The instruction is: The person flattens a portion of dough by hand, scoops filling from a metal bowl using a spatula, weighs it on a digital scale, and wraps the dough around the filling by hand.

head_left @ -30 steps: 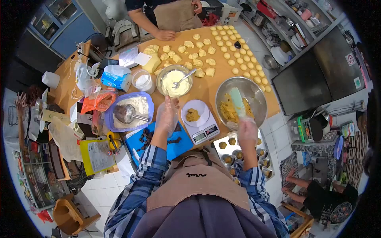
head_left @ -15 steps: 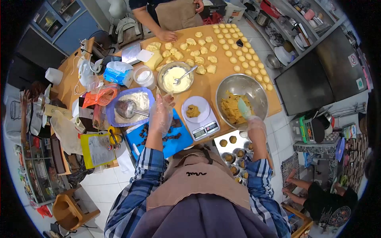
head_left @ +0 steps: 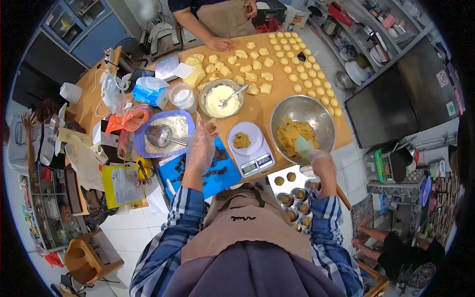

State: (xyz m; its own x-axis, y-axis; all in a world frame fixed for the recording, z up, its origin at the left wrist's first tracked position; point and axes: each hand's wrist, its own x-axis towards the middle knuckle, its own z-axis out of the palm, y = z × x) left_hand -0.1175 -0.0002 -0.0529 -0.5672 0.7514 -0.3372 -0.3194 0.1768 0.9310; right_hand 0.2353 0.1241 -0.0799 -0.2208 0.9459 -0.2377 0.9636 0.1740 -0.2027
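Observation:
My right hand (head_left: 322, 164), in a clear plastic glove, grips a pale green spatula (head_left: 303, 144) whose blade touches yellow-brown dough (head_left: 293, 132) inside a large steel bowl (head_left: 324, 111). My left hand (head_left: 202, 147), also gloved, hovers above a blue cutting board (head_left: 225, 182) with dark chocolate pieces (head_left: 216, 172); its fingers are raised and apart, and no object shows in them. Between my hands stands a white kitchen scale (head_left: 250, 152) with a lump of dough (head_left: 241, 140) on its round plate.
Below the bowl, a metal tray (head_left: 277, 190) bears small cups and dough balls. A flour tub with a sieve (head_left: 159, 136) and a bowl of cream mixture (head_left: 217, 105) stand left. Across the table, a co-worker's hand (head_left: 219, 43) rests near dough pieces; rows of dough balls (head_left: 292, 76) lie right.
My right hand has moved slightly toward me, and the spatula's blade sits lower in the bowl. My left hand is almost unmoved.

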